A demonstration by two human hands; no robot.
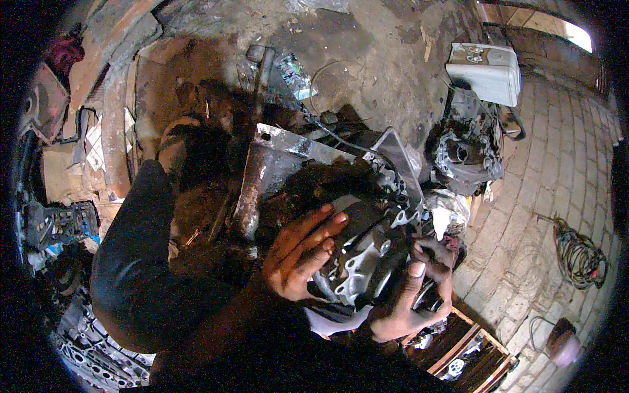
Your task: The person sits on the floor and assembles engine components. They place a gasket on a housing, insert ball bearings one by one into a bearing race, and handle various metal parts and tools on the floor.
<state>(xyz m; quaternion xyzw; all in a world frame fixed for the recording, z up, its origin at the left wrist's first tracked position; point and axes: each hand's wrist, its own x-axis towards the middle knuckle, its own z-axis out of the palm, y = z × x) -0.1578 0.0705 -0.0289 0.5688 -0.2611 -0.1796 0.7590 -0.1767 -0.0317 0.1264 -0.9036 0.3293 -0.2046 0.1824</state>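
Gripping a grey metal casting (363, 259) from both sides, low and right of centre in the view. Left hand (298, 255) spread flat against the casting's dark left face, fingers (321, 223) extended and pressing, thumb side toward the body. Right hand (413, 295) wrapped around the casting's lower right edge, fingers (436, 252) curled tight over a dark rounded part, thumb lying along the pale ribbed face. Casting tilted, its bolt lugs and ribs turned up toward the camera, resting against a flat steel plate (288, 154) that slopes away behind it. White rag (334, 321) showing just under the casting, between the two wrists. Dark trouser leg (131, 255) bent at the left, over greasy ground. Second engine part (465, 147) lying well apart to the upper right, with a white plastic can (485, 69) just beyond it. Coil of wire (580, 255) on the brick paving (563, 177) at the far right. Wooden crate (468, 350) with small metal pieces just below the right hand.
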